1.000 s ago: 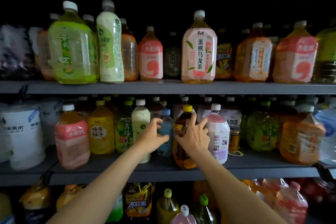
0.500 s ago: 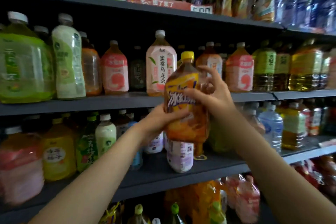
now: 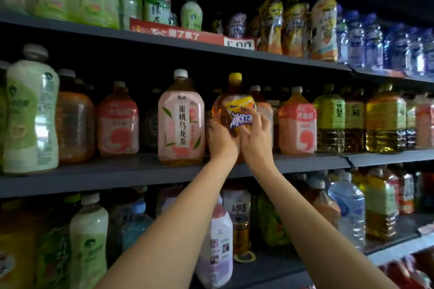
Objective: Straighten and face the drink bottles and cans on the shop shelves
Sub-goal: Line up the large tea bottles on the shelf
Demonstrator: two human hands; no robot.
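An amber iced-tea bottle [image 3: 231, 105] with a yellow cap and a yellow-and-blue label stands on the middle shelf [image 3: 141, 171], between a pink peach-oolong bottle [image 3: 180, 119] and a pink-labelled bottle [image 3: 297, 122]. My left hand [image 3: 220, 141] grips its lower left side. My right hand [image 3: 254, 138] grips its right side, fingers curled over the label. Both hands cover the bottle's lower half.
Rows of tea, juice and water bottles fill the top shelf [image 3: 281, 58], the middle shelf and the lower shelf [image 3: 399, 248]. A red price strip [image 3: 187, 34] sits on the top shelf edge. A small gold can [image 3: 240, 234] stands on the lower shelf beside a white-and-purple bottle [image 3: 218, 241].
Both hands took the iced-tea bottle from the lower shelf, lifted it and set it onto the middle shelf beside the peach-oolong bottle. The camera tilted upward.
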